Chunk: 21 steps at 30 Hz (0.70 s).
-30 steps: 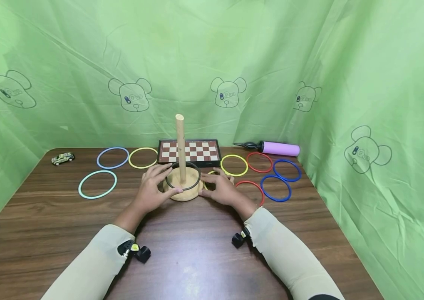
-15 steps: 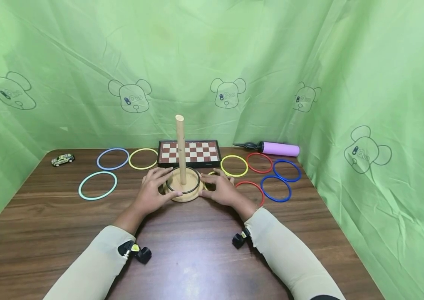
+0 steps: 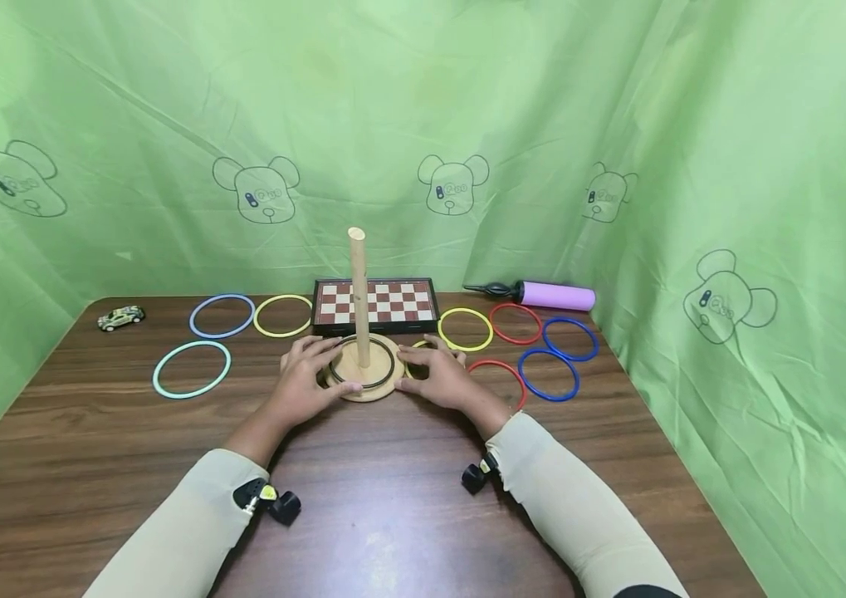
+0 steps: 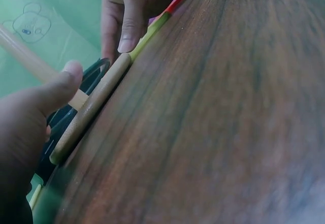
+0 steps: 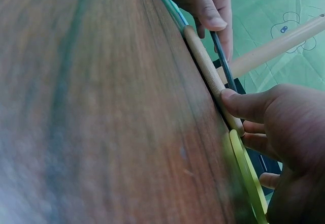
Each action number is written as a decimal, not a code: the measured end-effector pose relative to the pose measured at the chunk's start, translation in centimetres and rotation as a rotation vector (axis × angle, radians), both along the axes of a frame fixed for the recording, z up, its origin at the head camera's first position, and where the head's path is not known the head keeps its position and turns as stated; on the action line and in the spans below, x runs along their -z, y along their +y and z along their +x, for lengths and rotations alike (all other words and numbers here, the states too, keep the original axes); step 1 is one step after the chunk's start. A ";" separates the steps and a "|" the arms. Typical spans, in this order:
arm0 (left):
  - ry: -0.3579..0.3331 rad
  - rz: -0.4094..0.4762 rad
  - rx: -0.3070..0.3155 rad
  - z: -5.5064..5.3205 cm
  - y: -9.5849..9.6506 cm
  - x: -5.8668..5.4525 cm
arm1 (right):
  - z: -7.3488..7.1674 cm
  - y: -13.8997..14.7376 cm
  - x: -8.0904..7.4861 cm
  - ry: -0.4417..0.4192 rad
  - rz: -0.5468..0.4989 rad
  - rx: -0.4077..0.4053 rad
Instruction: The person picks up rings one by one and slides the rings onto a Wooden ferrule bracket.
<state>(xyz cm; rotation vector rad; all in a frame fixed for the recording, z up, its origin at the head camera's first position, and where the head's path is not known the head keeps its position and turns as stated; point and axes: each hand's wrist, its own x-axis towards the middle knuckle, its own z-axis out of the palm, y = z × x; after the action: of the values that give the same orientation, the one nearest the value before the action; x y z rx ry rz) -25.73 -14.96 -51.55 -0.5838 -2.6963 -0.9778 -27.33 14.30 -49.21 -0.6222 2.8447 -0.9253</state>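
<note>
A wooden peg (image 3: 359, 291) stands upright on a round wooden base (image 3: 372, 395) in the middle of the table. Around the peg's foot is a black ring (image 3: 394, 365), low over the base. My left hand (image 3: 301, 380) pinches the ring's left side between thumb and fingers. In the right wrist view the ring (image 5: 222, 56) tilts, its left end a little above the base. My right hand (image 3: 441, 375) grips the right edge of the base, with the thumb (image 5: 241, 103) in front and fingers behind. A yellow ring (image 5: 249, 176) lies beside that hand, partly covered.
Behind the peg lies a checkered board (image 3: 403, 301). Left are a toy car (image 3: 121, 318), a light blue ring (image 3: 192, 324), a turquoise ring (image 3: 154, 379) and a yellow ring (image 3: 256, 324). Right are yellow, red and blue rings (image 3: 578, 386) and a purple hand pump (image 3: 559, 296). Green curtain encloses the table.
The black ring has come down along the peg, closer to the base, with my left hand still holding it. My right hand has stayed at the base. The view has shifted slightly.
</note>
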 end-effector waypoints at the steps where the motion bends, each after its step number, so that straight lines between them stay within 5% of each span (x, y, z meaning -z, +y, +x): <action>1: -0.008 -0.002 -0.001 0.0 0.0 0.0 | 0.0 0.0 0.0 0.000 0.000 -0.001; 21: -0.078 -0.026 0.015 0.0 -0.2 0.1 | -0.1 -0.1 0.0 0.018 -0.009 -0.008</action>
<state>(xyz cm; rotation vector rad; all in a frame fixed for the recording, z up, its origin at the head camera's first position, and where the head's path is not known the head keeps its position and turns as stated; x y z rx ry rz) -25.71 -15.13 -51.67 -0.5828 -2.7811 -0.9901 -27.39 14.21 -49.26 -0.6453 2.8531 -0.9362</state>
